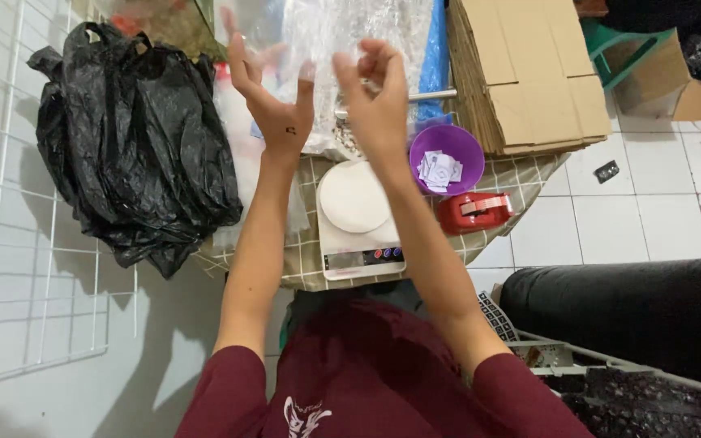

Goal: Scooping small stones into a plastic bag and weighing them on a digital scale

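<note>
Both hands are raised over the far side of the checked-cloth bench (302,268), working a clear bubble-wrap plastic bag (342,40). Left hand (273,101) is spread open, fingers splayed against the film, gripping nothing. Right hand (375,97) is curling with fingertips pinched together, apparently on the bag's edge; hard to confirm. Bag is sitting far-centre, behind the white digital kitchen scale (358,219). Round purple plastic bowl of paper slips (446,158) and red tape dispenser (473,212) are lying right of the scale, crumpled black plastic bag (135,146) left. Judgement: hold the film taut, pinch one layer only.
</note>
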